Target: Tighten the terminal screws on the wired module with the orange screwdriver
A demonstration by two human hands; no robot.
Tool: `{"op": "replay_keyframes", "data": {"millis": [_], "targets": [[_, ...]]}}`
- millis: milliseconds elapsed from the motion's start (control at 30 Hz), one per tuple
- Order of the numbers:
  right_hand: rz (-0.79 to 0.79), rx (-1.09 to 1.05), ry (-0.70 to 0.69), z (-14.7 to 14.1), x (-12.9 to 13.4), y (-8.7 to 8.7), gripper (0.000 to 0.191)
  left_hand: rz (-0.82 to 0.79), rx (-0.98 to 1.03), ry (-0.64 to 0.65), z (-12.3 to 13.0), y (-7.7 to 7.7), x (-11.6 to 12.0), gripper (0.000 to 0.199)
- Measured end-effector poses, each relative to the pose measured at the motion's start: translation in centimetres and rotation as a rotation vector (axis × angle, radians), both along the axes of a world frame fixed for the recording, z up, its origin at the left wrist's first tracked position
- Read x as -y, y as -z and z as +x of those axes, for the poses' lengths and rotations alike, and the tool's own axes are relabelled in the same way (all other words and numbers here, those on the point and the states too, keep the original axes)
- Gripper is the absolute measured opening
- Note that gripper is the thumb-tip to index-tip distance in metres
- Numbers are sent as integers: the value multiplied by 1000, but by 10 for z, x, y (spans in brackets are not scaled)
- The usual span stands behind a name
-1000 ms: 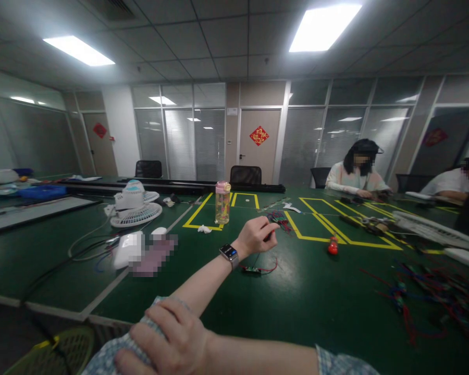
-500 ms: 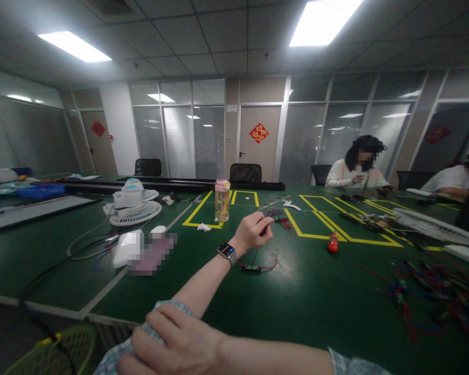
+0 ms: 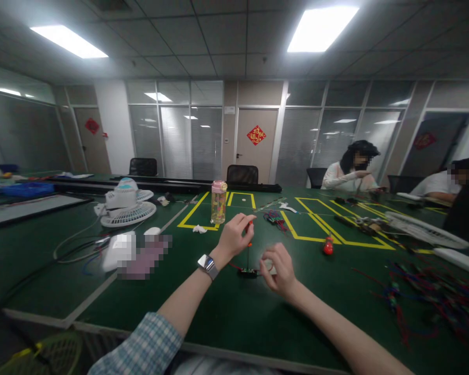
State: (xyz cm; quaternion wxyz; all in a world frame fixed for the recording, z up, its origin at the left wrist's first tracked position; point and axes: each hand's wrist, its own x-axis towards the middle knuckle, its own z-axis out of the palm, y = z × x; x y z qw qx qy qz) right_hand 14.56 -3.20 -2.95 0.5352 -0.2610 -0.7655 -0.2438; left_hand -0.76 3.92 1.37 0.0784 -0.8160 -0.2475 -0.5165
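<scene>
My left hand (image 3: pixel 236 235), with a watch on its wrist, pinches a small red-and-black tool (image 3: pixel 249 227) above the green table. The thin shaft of the tool points down to a small circuit board (image 3: pixel 248 272) lying on the table. Just right of the board, my right hand (image 3: pixel 279 268) has its fingers curled together near the board's wire end; what they hold, if anything, is too small to make out.
A pink-lidded bottle (image 3: pixel 219 202) stands beyond my left hand. White fans (image 3: pixel 128 205) are at left. Bundled wires (image 3: pixel 274 220) and a red object (image 3: pixel 328 246) lie farther right, near a large wire pile (image 3: pixel 426 291). A person (image 3: pixel 355 169) sits across.
My right hand has moved from my left forearm to beside the circuit board. My left hand has shifted slightly left, still holding the tool. The view has turned slightly.
</scene>
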Motion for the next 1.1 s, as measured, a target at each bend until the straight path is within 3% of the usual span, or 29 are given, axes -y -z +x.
{"op": "replay_keyframes", "data": {"millis": [100,167,233,300,467,667,767,833,900,967,1033,1100], "targets": [[-470,-244,25,2,-6,3,16,-121,26,72,-2,-9,8,28],[-781,-207,-54,-1,-8,5,31,-169,47,155,-2,-14,14,27],[-962,-95,-105,-2,-7,7,40,-220,62,225,-1,-16,18,27],[-1019,-7,-115,-1,-6,10,40,-267,77,256,1,-17,23,27],[-1024,20,-89,3,-8,18,14,-346,138,300,6,-14,28,24],[-996,72,-36,4,-13,20,12,-352,190,280,8,-13,28,18],[-825,127,146,3,-4,12,22,-342,194,269,8,-12,27,18],[-656,134,335,-2,9,6,7,-313,188,254,8,-11,26,17],[-463,160,383,-12,27,4,19,-289,174,242,9,-10,25,17],[-338,188,244,-29,48,11,25,-281,164,235,9,-10,23,17],[-369,307,-42,-53,70,26,26,-280,167,237,10,-10,22,17],[-389,393,-178,-84,87,48,28,-283,176,238,11,-10,21,18]]}}
